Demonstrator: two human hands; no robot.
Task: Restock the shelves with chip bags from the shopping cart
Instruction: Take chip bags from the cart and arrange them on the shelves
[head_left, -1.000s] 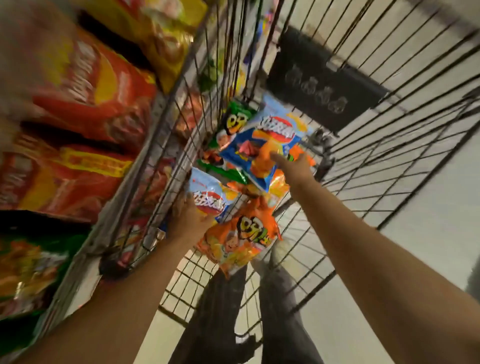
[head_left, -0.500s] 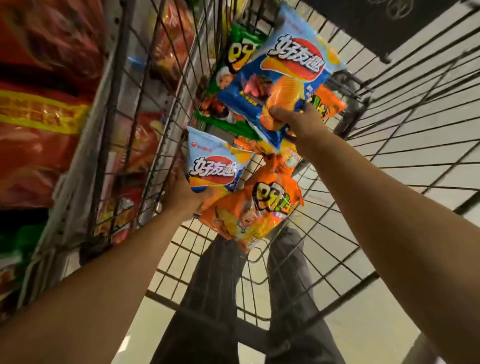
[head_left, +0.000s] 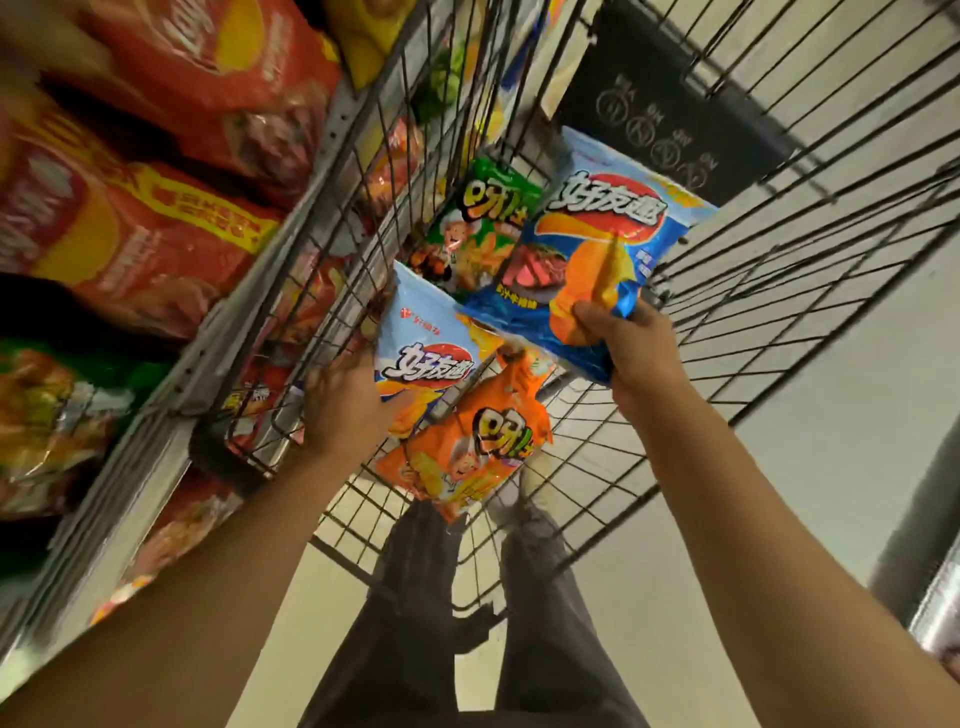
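Observation:
Both my hands are inside the wire shopping cart (head_left: 737, 291). My right hand (head_left: 631, 345) grips the lower edge of a dark blue chip bag (head_left: 587, 249), lifted above the others. My left hand (head_left: 345, 410) holds a light blue chip bag (head_left: 431, 353) by its left side. An orange chip bag (head_left: 467, 452) lies under both, on the cart's floor. A green chip bag (head_left: 478, 228) sits behind them against the cart's left wall.
Store shelves (head_left: 171, 374) run along the left, packed with red chip bags (head_left: 156, 228) and a green and orange bag (head_left: 47, 415) lower down. A black sign panel (head_left: 670, 114) hangs on the cart's far end. My legs in dark trousers (head_left: 415, 623) show beneath the cart.
The view has swung and the shelves show more on the left. My right hand has lowered the dark blue bag a little. My left hand still holds the light blue bag.

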